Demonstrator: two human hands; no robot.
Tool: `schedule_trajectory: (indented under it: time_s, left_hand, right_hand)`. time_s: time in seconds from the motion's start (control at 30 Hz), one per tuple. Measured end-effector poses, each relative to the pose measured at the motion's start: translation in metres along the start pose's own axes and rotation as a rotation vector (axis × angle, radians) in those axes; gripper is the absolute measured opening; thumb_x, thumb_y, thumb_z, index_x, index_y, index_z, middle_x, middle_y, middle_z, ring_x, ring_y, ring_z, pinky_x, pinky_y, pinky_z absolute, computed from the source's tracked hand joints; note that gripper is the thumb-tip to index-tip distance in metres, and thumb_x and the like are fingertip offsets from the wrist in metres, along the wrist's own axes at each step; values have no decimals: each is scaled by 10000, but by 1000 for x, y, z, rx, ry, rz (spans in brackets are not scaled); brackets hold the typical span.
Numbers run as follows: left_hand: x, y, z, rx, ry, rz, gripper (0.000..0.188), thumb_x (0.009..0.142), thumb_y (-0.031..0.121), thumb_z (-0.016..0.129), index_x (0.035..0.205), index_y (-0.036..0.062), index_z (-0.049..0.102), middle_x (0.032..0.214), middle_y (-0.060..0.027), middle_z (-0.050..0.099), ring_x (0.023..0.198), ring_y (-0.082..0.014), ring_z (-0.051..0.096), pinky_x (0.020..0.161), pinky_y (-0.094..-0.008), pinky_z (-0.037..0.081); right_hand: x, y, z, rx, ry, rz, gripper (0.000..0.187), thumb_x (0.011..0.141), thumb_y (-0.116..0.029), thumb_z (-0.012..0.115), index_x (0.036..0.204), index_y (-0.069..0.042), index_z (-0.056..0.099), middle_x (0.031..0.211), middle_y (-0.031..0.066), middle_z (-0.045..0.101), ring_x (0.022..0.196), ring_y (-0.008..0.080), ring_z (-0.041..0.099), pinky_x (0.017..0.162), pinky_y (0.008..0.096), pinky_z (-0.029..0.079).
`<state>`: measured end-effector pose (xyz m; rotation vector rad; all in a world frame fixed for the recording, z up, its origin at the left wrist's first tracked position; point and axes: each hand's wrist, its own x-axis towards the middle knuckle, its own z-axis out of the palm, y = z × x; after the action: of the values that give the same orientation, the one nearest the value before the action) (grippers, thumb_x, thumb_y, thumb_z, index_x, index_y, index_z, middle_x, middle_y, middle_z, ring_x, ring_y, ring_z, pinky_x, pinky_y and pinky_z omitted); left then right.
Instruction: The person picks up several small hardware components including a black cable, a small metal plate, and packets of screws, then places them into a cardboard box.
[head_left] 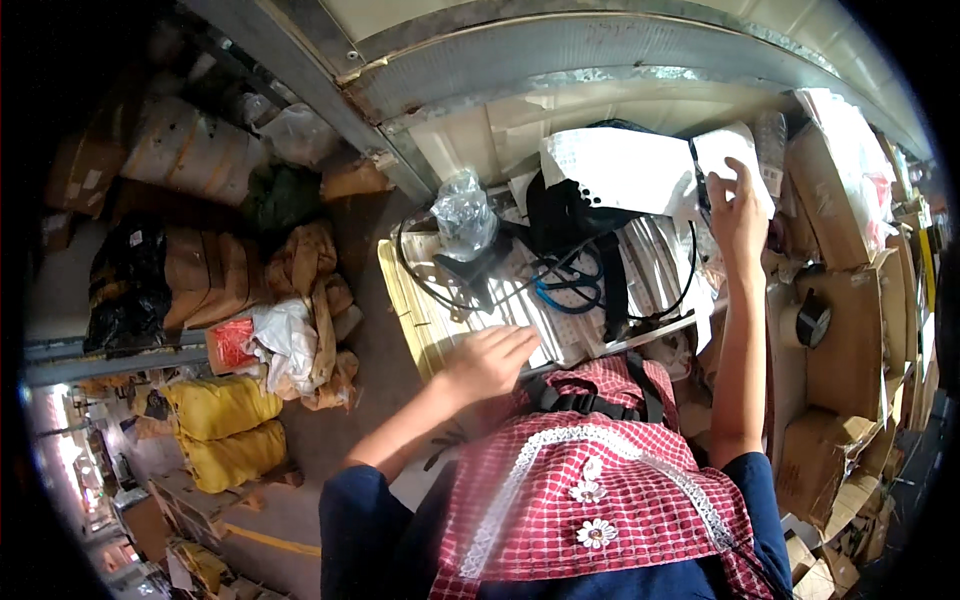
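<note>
My right hand (pixel 738 215) reaches to the far side, its fingers bent and apart against a white sheet or flat packet (pixel 625 168). A thin black band crosses that packet beside my fingertips. My left hand (pixel 487 360) is over the near edge of a stack of papers (pixel 525 310), fingers loosely stretched to the right, with nothing visible in it. Between the hands lie a black cable (pixel 430 290), scissors with blue-black handles (pixel 570 285) and a dark cloth-like item (pixel 570 215). Crumpled clear plastic (pixel 465 215) sits at the papers' far left.
Cardboard boxes (pixel 835 350) stand close on my right, one with a dark roll of tape (pixel 812 318). A metal post (pixel 345 90) and a wall beam run behind the papers. To the left are wrapped bundles, a black bag (pixel 130 285) and yellow sacks (pixel 230 430).
</note>
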<state>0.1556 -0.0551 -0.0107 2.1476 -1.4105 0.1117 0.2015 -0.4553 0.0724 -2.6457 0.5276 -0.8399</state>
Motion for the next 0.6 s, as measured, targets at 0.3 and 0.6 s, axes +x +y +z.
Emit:
schedule_trajectory:
  time_s: [0.3, 0.6]
  left_hand:
    - [8, -50, -29, 285, -112, -237, 473, 804, -93, 558, 1272, -43, 602, 1492, -162, 482, 1406, -337, 438, 1156, -478, 390]
    - [15, -49, -28, 116, 3, -195, 374, 835, -37, 612, 1202, 10, 664, 1405, -157, 555, 1227, -331, 581, 1018, -420, 482]
  right_hand:
    - [-92, -94, -23, 440, -319, -669, 359, 729, 46, 602, 1059, -52, 702, 922, 76, 698, 700, 198, 677, 647, 332, 575]
    - [-154, -98, 67, 242, -635, -1095, 367, 728, -177, 691, 1087, -116, 739, 1303, 75, 602, 1173, 227, 545, 1034, 394, 430]
